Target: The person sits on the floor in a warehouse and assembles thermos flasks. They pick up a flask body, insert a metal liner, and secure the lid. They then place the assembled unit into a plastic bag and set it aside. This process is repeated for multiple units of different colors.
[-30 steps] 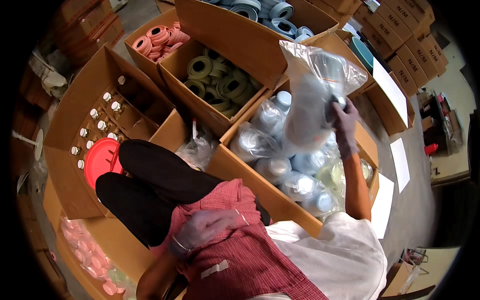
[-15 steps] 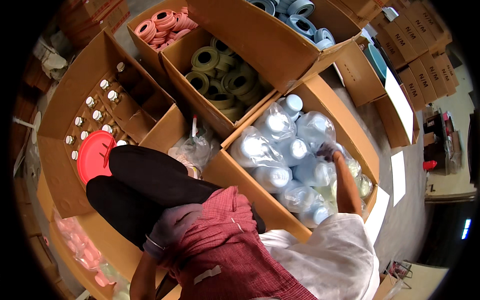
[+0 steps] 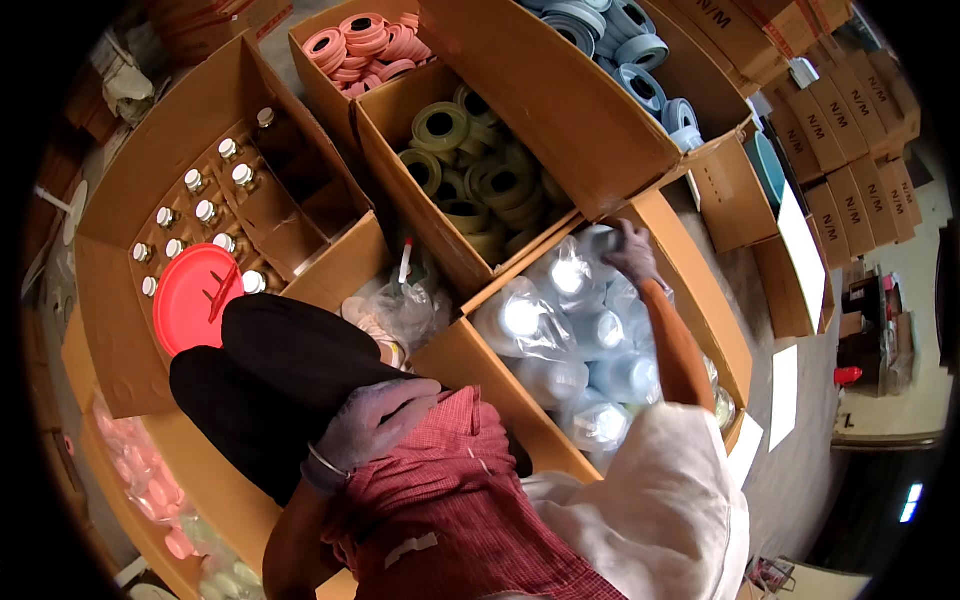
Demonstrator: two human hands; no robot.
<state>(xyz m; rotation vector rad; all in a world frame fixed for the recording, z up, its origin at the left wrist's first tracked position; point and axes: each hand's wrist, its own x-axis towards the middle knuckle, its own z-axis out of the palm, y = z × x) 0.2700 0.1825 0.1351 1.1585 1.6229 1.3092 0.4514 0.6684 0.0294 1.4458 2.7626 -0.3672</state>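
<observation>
My right hand [image 3: 630, 250] reaches to the far end of a cardboard box [image 3: 705, 300] packed with light-blue rolls in clear plastic bags [image 3: 560, 330]. Its fingers curl over the top of the farthest bagged roll [image 3: 588, 243], which sits in the box's far corner. My left hand [image 3: 375, 420], in a thin glove, rests flat on the red checked cloth [image 3: 450, 500] over my knee and holds nothing. My black trouser leg [image 3: 270, 370] lies just beside it.
Open cartons ring me: olive-green tape rolls [image 3: 480, 180], pink rolls [image 3: 365, 45], blue rolls [image 3: 620, 40], and white-capped bottles [image 3: 200, 215] with a red round lid [image 3: 195, 295]. A crumpled clear bag [image 3: 405, 305] lies between boxes. Closed cartons [image 3: 850, 130] stack at the right.
My right hand held a bagged blue roll up in the air, then lowered it into the box and moved to the far corner. My left hand stayed on my knee.
</observation>
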